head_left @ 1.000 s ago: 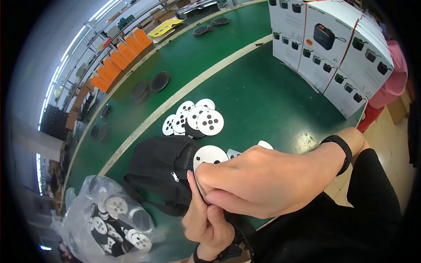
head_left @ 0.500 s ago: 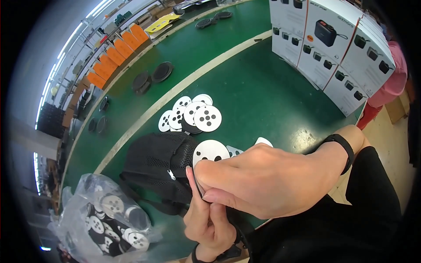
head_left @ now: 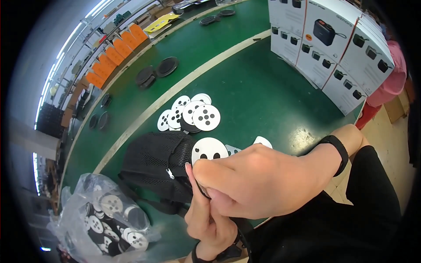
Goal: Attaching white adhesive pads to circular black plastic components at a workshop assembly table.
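Observation:
A round white disc with black holes and a dark edge (head_left: 210,147) is pinched between my two hands, tilted up in front of me. My right hand (head_left: 263,182) curls over its near side, the thumb and fingers pressed together and hiding its lower part. From below, my left hand (head_left: 209,223) steadies the same disc, one finger stretched up along its back edge. Just beyond lies a black mesh bag (head_left: 155,160) with a white zipper pull. A loose pile of similar discs (head_left: 206,117) rests past the bag; white and grey pieces show partly behind my right hand.
A clear plastic bag (head_left: 72,219) full of discs sits at the left. White printed boxes (head_left: 322,57) are stacked at the far right, beside a person's pink sleeve (head_left: 394,79). Black round parts (head_left: 167,66) lie beyond the pale strip (head_left: 193,76); orange holders (head_left: 118,48) line the far edge.
The black round parts beyond the pale strip have shifted slightly to the right. My hands keep hold of the disc, the right hand's fingers turning a little; the pile stays put.

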`<action>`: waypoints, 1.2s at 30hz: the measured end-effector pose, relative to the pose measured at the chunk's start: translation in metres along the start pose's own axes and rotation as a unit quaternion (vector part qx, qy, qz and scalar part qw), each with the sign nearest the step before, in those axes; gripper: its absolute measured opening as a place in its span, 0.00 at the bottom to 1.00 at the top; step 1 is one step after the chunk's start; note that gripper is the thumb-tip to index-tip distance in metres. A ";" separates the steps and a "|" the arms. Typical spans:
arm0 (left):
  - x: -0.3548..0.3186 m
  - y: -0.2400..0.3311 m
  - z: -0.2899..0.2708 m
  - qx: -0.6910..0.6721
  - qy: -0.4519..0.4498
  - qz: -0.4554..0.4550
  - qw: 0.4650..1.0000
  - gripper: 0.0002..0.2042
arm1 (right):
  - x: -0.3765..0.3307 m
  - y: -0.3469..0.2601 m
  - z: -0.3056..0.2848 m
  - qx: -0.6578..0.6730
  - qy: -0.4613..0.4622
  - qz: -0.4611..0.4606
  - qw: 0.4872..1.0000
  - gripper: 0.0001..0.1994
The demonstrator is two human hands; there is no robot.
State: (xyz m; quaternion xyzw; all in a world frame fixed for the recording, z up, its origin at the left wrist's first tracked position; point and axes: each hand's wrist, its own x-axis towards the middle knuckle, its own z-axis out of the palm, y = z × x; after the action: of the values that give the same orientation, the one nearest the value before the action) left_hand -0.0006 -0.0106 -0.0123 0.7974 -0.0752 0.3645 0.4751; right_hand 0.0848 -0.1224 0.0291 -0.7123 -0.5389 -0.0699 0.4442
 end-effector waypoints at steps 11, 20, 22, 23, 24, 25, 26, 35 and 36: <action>-0.001 0.004 -0.003 -0.052 0.004 -0.044 0.998 0.20 | 0.004 0.000 -0.016 0.101 -0.089 0.014 0.991 0.06; -0.001 0.003 -0.004 -0.016 -0.014 -0.024 0.999 0.19 | 0.005 0.000 -0.017 0.117 -0.066 -0.005 0.991 0.06; -0.001 0.003 -0.004 -0.001 -0.019 -0.017 1.000 0.20 | 0.004 -0.001 -0.016 0.125 -0.045 -0.002 0.991 0.06; -0.001 0.003 -0.004 -0.002 -0.019 -0.017 1.000 0.20 | 0.005 -0.001 -0.015 0.133 -0.024 0.000 0.991 0.05; -0.001 0.004 -0.004 0.029 -0.022 -0.005 0.999 0.20 | 0.005 -0.002 -0.015 0.133 -0.024 0.000 0.991 0.05; -0.001 0.004 -0.004 0.060 -0.025 0.007 0.998 0.21 | 0.006 -0.002 -0.016 0.129 -0.011 -0.006 0.992 0.05; 0.001 0.005 -0.004 0.059 -0.025 0.007 0.998 0.21 | 0.007 -0.002 -0.017 0.124 0.001 -0.012 0.992 0.05; 0.003 0.007 -0.002 -0.007 0.010 -0.004 1.000 0.19 | 0.010 0.001 -0.021 0.181 -0.041 -0.009 0.983 0.05; 0.003 0.006 -0.003 0.005 0.007 0.004 1.000 0.19 | 0.010 0.001 -0.021 0.181 -0.041 -0.009 0.983 0.05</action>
State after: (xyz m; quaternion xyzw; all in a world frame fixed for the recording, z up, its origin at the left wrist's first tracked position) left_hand -0.0025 -0.0107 -0.0055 0.7967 -0.0735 0.3722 0.4704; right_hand 0.0976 -0.1301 0.0463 -0.6175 -0.5670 0.0542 0.5424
